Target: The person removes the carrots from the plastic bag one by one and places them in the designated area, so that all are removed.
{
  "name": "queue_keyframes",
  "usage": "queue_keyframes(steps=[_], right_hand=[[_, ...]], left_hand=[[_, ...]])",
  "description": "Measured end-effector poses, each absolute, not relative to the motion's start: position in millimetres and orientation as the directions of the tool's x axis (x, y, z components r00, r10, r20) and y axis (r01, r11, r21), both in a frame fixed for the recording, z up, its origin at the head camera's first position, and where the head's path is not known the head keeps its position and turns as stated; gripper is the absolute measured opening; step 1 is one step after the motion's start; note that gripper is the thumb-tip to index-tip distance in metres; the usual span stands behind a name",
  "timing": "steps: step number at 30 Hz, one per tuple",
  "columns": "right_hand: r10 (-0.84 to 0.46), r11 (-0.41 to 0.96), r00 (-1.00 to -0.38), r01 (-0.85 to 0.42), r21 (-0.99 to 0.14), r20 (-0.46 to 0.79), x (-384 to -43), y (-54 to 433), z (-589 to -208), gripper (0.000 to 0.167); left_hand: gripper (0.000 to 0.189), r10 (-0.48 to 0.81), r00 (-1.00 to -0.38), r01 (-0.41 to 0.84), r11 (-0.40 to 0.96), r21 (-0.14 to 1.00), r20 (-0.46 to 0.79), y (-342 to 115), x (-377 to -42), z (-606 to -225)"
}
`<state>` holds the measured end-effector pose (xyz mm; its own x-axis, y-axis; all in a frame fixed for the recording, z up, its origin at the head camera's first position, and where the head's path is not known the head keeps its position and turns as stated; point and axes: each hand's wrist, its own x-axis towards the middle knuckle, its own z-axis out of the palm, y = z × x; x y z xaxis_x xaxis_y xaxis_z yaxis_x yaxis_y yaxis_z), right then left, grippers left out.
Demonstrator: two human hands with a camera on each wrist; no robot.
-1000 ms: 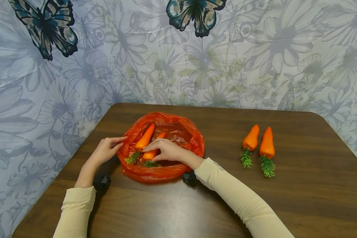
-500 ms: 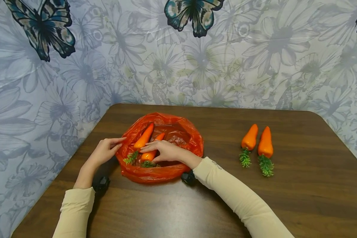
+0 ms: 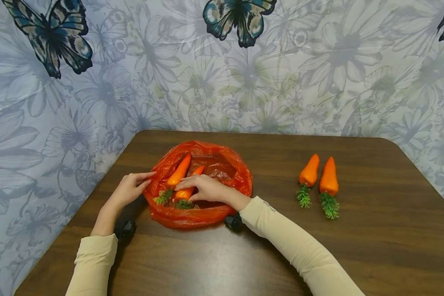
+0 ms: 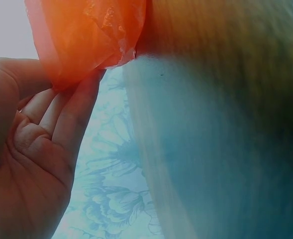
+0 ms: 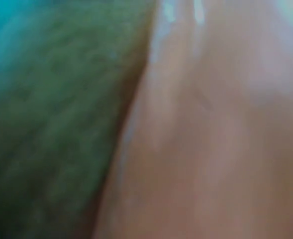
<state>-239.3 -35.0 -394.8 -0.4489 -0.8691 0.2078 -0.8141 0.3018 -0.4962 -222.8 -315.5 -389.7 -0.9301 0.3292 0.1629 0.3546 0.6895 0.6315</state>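
Note:
A red plastic bag (image 3: 203, 220) stands open-mouthed on the table with two toy carrots in it. The left hand (image 3: 128, 190) pinches the bag's left rim; in the left wrist view its thumb and fingers (image 4: 81, 107) have the thin plastic between them. Inside the bag the right hand (image 3: 209, 189) grips the nearer carrot (image 3: 185, 194), fingers across its top and thumb on the near side, partly hiding it. Left of that carrot lies the other carrot (image 3: 179, 172), its green top toward the person. The right wrist view is blurred, with only skin and green showing.
Two more toy carrots lie on the table to the right, a shorter carrot (image 3: 309, 172) and a longer carrot (image 3: 329, 177). The brown wooden table (image 3: 281, 255) ends at a wall with a flower-patterned covering (image 3: 251, 90) and butterfly decorations.
The whole head view has shifted slightly. Both hands keep their places at the bag, and the carrots stay where they were.

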Motion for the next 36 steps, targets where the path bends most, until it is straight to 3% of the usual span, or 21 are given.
queue_keyframes(steps=[15,36], right_hand=[[-0.825,0.288,-0.474,-0.822,-0.492,0.308,-234,-31,-392,0.048],[-0.727,0.226,-0.583,-0.701,-0.677,0.362,-226,-18,-384,0.049]], left_hand=[[0.032,0.333,-0.929,0.356,0.68,0.641,0.162,-314,-220,-388],[0.032,0.346,-0.921,0.377,0.683,0.626,0.177,-313,-219,-387]])
